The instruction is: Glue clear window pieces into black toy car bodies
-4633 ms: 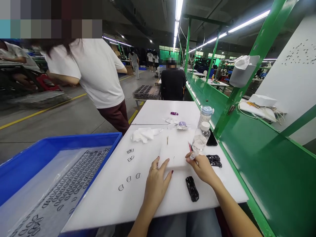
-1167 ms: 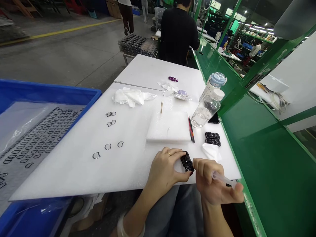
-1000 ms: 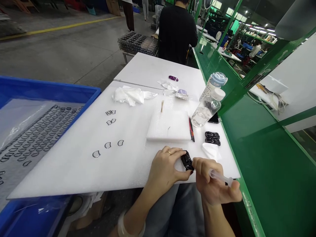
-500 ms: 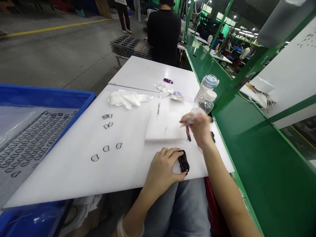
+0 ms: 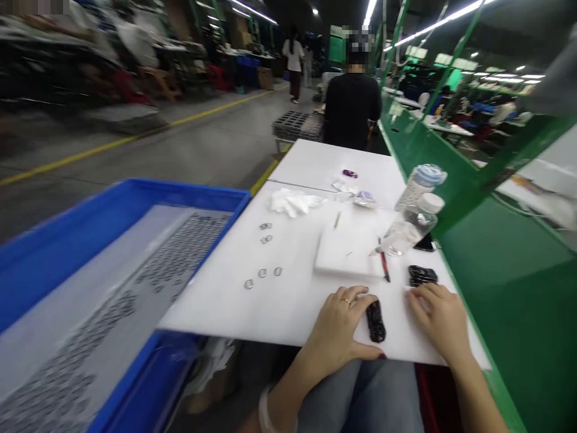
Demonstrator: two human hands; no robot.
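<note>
Head view is showing a glossy black piece lying with its long axis toward the tabletop's near edge, the left hand nearer, its fingers possibly gripping though blur hides this, while the right hand is resting released.

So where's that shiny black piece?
In the head view, the shiny black piece lies on the white board, between the left hand and the right hand, closer to the left.

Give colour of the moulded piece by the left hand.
The moulded piece beside the left hand is glossy black, best seen in the head view.
</note>
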